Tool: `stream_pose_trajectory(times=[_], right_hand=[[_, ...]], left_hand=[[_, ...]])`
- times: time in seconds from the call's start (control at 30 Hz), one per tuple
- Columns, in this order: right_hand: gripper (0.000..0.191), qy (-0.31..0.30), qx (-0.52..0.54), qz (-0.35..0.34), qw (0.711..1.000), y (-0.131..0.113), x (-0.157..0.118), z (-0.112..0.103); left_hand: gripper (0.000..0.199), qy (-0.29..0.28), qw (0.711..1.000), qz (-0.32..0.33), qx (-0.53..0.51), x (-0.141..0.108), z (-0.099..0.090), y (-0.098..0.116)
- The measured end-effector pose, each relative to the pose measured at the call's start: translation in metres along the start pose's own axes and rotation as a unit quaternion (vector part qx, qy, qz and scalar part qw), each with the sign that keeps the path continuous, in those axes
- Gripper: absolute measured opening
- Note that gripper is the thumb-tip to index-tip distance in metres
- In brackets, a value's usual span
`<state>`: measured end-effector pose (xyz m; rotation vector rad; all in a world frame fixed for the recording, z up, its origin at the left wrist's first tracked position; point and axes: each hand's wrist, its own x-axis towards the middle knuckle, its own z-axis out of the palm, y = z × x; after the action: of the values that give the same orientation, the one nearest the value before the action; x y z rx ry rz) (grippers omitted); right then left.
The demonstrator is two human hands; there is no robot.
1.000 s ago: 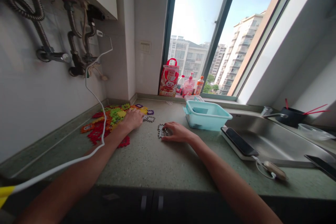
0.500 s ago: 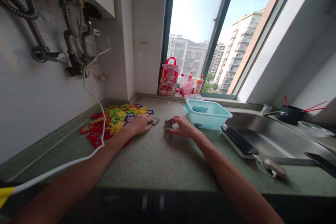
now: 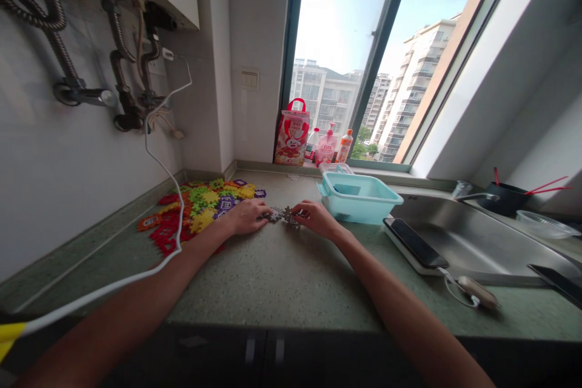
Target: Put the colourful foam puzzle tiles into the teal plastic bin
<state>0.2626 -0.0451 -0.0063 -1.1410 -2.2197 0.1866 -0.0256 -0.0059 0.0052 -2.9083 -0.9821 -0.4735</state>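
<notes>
Low over the countertop (image 3: 254, 285), my left hand (image 3: 248, 217) is closed on a grey notched building piece (image 3: 275, 214). My right hand (image 3: 314, 217) pinches a second grey building piece (image 3: 289, 216), held tilted with its toothed edge against or just beside the first one. Whether the two interlock cannot be made out. Left of my left hand lies a pile of flat building pieces (image 3: 204, 199) in red, yellow, green, orange and purple. My left forearm hides part of that pile.
A light blue plastic bin (image 3: 364, 209) stands right of my right hand, before the steel sink (image 3: 482, 242). A phone (image 3: 416, 241) lies at the sink's edge. A white cable (image 3: 150, 273) crosses above my left forearm. Bottles (image 3: 326, 147) and a red package (image 3: 291, 138) line the windowsill.
The grey piece in my right hand has turned and come left, up to the one in my left hand. My left hand has shifted slightly right.
</notes>
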Motion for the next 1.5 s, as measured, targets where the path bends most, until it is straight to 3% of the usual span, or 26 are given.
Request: stream_pose_trajectory(times=[0.07,0.13,0.27,0.37,0.47,0.57,0.63,0.73,0.83,0.93,1.1,1.27,1.33,1.43,1.5], right_hand=[[0.013,0.041,-0.043,-0.041,0.997,-0.008,0.0,-0.012],[0.014,0.134,-0.105,-0.054,0.984,-0.012,0.0,-0.03],[0.018,0.372,-0.226,0.029,0.9,-0.003,-0.006,-0.072],[0.022,0.423,-0.282,0.099,0.855,0.014,-0.015,-0.094],[0.025,0.374,-0.318,0.147,0.859,0.023,-0.022,-0.1],[0.023,0.345,-0.32,0.116,0.875,0.016,-0.019,-0.09],[0.021,0.309,-0.28,0.045,0.908,0.005,-0.014,-0.073],[0.022,0.164,-0.189,-0.053,0.967,-0.016,-0.006,-0.035],[0.035,0.02,-0.168,-0.048,0.984,-0.031,0.001,0.005],[0.038,-0.051,-0.186,0.001,0.981,-0.036,0.004,0.024],[0.029,-0.037,-0.153,0.017,0.987,-0.021,0.003,0.015],[0.031,0.101,-0.067,-0.031,0.992,-0.002,0.009,0.017],[0.028,0.083,-0.06,-0.016,0.995,0.003,0.011,0.026],[0.025,-0.005,-0.057,0.011,0.998,0.007,0.012,0.036],[0.024,-0.032,-0.053,0.02,0.998,0.009,0.011,0.037]], left_hand=[[0.033,0.001,1.0,0.014,-0.004,0.0,0.0,0.0],[0.031,0.002,1.0,0.029,-0.009,0.0,0.001,0.001],[0.029,0.006,0.998,0.057,-0.025,0.0,0.005,0.002],[0.034,0.02,0.998,0.059,-0.025,0.001,0.006,0.005],[0.04,0.043,0.999,0.024,0.008,0.002,0.004,0.006],[0.045,0.054,0.996,-0.029,0.058,0.001,0.002,0.005],[0.046,0.053,0.994,-0.054,0.082,0.001,0.002,0.003],[0.045,0.038,0.992,-0.073,0.091,0.001,0.002,0.001],[0.039,0.02,0.995,-0.07,0.067,0.001,0.002,0.002],[0.032,0.01,0.997,-0.062,0.041,0.002,-0.002,0.005],[0.035,-0.004,0.998,-0.066,0.015,0.003,-0.007,0.006],[0.039,-0.025,0.998,-0.055,-0.015,0.003,-0.008,0.01],[0.039,-0.028,0.998,-0.049,-0.032,0.003,-0.008,0.011],[0.041,-0.03,0.997,-0.043,-0.059,0.003,-0.007,0.01],[0.042,-0.032,0.996,-0.04,-0.069,0.002,-0.006,0.008]])
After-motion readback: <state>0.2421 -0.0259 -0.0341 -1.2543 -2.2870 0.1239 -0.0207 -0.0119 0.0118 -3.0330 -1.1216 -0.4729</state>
